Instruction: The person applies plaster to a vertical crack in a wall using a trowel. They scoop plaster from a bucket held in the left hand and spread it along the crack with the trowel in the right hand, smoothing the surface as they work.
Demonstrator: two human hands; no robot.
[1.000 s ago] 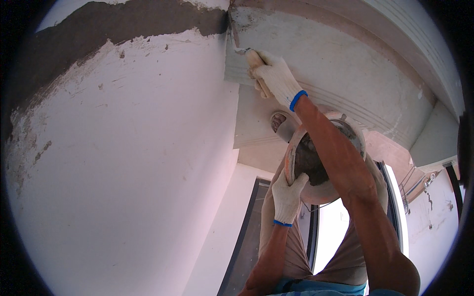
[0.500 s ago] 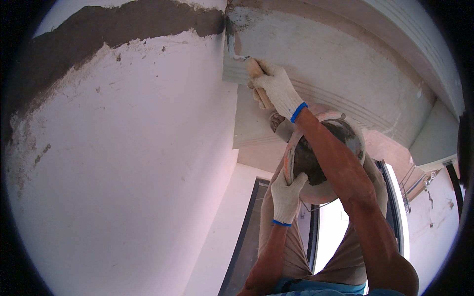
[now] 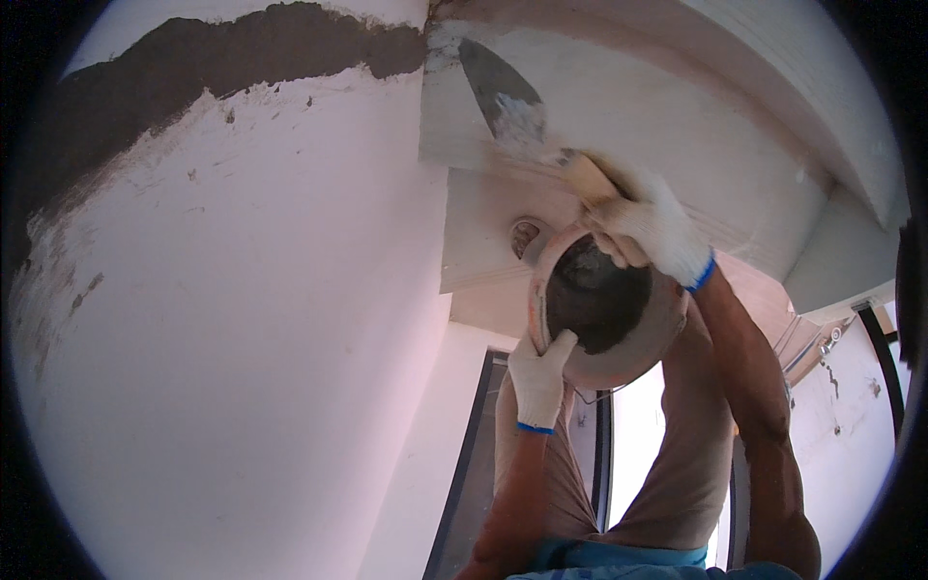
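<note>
My left hand (image 3: 536, 377), in a white glove with a blue cuff, grips the rim of a round bucket (image 3: 619, 358) of dark grey mortar (image 3: 590, 300). My right hand (image 3: 643, 217), gloved likewise, is closed on the wooden handle (image 3: 590, 179) of a pointed trowel above the bucket's upper rim. The motion-blurred trowel blade (image 3: 498, 92) extends up and left over a pale surface near the wall corner, whitish on its lower part and dark above.
A white wall (image 3: 242, 319) fills the left, with a rough dark mortar band (image 3: 213, 58) across its top. Pale grooved steps (image 3: 735, 126) run to the right. A shoe (image 3: 525, 239) shows beside the bucket. Below are my legs and dark-framed openings (image 3: 459, 464); thin pipes (image 3: 812, 348) are at right.
My right hand has moved down and right from the corner, bringing the trowel's whole blade into sight. The bucket and left hand sit slightly further left in view, with more of the mortar uncovered.
</note>
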